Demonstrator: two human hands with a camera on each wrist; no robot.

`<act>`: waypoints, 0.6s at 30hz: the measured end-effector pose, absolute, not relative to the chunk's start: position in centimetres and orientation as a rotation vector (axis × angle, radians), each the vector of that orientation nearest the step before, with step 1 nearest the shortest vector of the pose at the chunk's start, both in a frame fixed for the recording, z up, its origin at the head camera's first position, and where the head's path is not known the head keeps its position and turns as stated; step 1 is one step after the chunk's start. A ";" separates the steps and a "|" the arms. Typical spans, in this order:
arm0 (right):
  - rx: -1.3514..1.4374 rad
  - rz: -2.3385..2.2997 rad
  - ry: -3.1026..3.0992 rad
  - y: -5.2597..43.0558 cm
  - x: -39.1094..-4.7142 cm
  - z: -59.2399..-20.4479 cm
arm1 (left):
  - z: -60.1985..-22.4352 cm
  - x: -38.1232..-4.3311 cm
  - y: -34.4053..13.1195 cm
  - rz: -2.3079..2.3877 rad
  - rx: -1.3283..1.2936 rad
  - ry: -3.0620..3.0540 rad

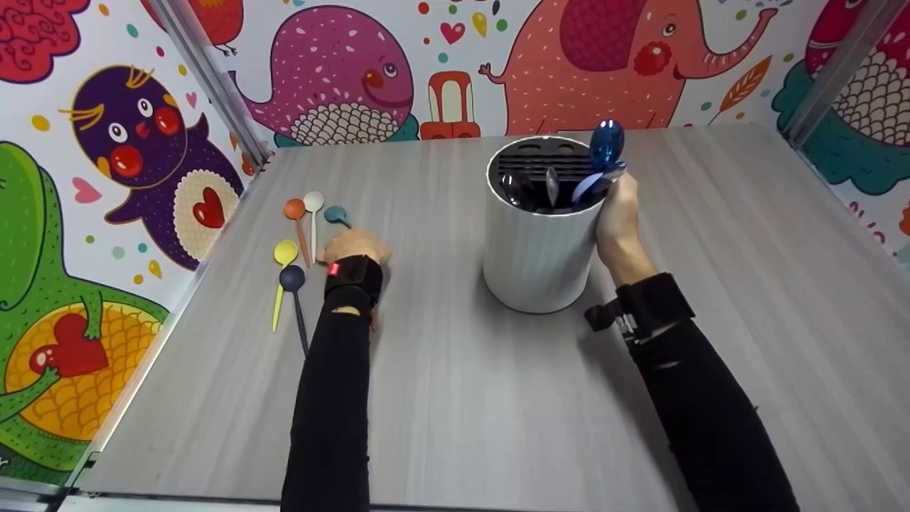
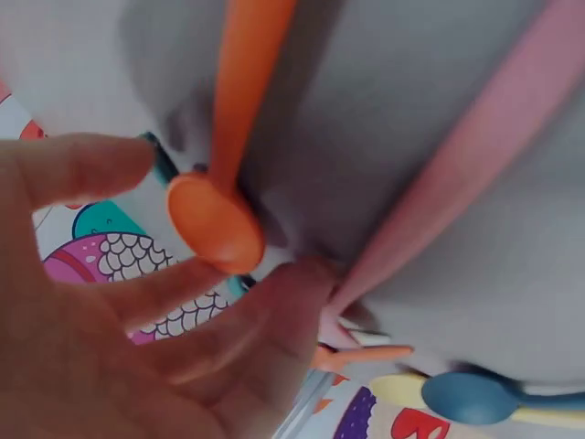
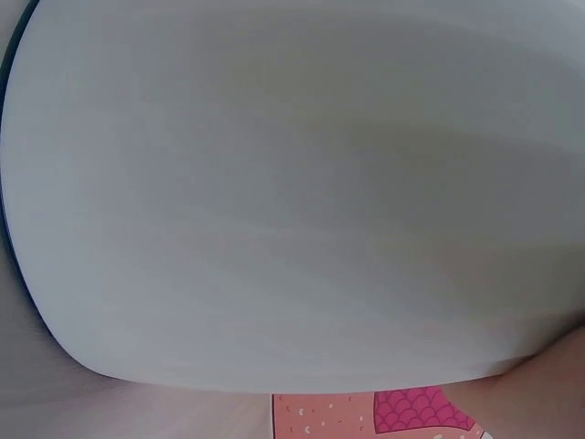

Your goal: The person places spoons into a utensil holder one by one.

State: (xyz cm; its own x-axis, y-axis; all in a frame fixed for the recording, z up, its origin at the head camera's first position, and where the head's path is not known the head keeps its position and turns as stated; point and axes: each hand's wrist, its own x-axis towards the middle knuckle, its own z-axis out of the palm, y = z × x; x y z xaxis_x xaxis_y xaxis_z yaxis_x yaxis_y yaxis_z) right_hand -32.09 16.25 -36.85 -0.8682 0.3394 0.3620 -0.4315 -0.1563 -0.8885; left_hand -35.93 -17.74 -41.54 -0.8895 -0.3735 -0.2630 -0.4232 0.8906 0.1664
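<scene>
My left hand is low over the table among several coloured spoons. In the left wrist view, its thumb and fingers are apart around the bowl of an orange spoon. One fingertip meets that bowl's edge; others are beside a pink spoon handle. A teal spoon extends from beneath the hand. With my right hand, I hold the right side of a white utensil holder, its far fingers hidden. The holder stands upright with a blue spoon and other utensils in its slotted black top.
Left of my left hand lie a red-orange spoon, a white spoon, a yellow spoon and a dark blue spoon. Printed panels border the grey table at the back and sides.
</scene>
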 end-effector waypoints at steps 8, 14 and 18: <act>0.122 2.071 -1.631 16.3 -32.1 -37.0 | -42.2 -35.6 -17.4 0.289 -0.546 2.952; 0.151 2.046 -1.644 16.4 -32.2 -37.1 | -42.6 -36.4 -17.0 0.271 -0.568 2.963; 0.155 2.042 -1.643 16.5 -32.2 -37.1 | -42.9 -36.8 -16.5 0.350 -0.574 2.982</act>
State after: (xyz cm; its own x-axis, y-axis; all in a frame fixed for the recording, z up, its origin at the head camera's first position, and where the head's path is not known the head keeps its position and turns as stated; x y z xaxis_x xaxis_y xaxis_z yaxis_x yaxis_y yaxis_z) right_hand -32.21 16.47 -37.13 -0.8633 0.3147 0.3946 -0.4527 -0.1372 -0.8810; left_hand -36.79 -16.46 -42.89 -0.9260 -0.3562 -0.1254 -0.3756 0.9033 0.2073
